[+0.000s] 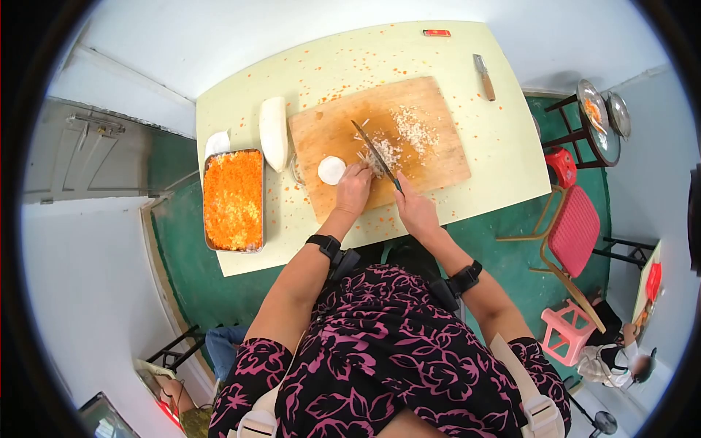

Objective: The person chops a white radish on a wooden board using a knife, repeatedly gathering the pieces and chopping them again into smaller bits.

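Observation:
My right hand (418, 212) is closed round the handle of a kitchen knife (374, 151), its blade slanting up and left over the wooden cutting board (321, 131). My left hand (353, 188) has its fingers curled on thin white radish strips (369, 162), close to the left of the blade. Finely chopped radish (415, 131) lies on the board right of the knife. A short round radish piece (332, 170), cut face up, sits beside my left hand. Left of the board lies a large peeled white radish (274, 135).
A metal tray (263, 219) of chopped carrot (232, 190) stands at the table's left edge. A wooden-handled tool (484, 77) and a red item (437, 33) lie farther back. Right of the table are a red chair (575, 232) and a pink stool (568, 332). Other people are at the lower corners.

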`<action>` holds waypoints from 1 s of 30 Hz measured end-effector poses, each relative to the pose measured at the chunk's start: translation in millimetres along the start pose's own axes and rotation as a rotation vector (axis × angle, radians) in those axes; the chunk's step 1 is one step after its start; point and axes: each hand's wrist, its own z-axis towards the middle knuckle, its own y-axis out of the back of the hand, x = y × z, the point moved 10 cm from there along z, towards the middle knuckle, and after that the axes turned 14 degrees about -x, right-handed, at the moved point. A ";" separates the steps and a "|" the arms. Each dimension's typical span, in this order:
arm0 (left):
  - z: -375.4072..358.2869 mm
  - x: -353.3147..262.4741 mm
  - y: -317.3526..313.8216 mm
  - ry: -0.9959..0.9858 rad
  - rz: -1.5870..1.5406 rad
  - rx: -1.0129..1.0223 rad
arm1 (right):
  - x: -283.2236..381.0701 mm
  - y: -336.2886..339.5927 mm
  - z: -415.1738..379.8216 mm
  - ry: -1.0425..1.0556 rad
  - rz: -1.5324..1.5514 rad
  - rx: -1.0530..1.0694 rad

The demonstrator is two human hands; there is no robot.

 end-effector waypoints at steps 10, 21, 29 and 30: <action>0.6 1.2 0.3 0.009 -0.034 0.003 | 2.3 0.5 7.9 0.030 -0.031 0.075; -1.3 -0.5 3.3 0.005 -0.032 -0.040 | 6.6 29.1 47.3 0.281 0.031 0.011; 3.1 17.3 7.8 0.201 -0.112 -0.047 | -60.1 46.9 30.8 -0.132 0.273 -0.061; 7.5 21.7 10.8 0.270 -0.135 -0.055 | -65.5 49.3 26.6 -0.211 0.323 -0.052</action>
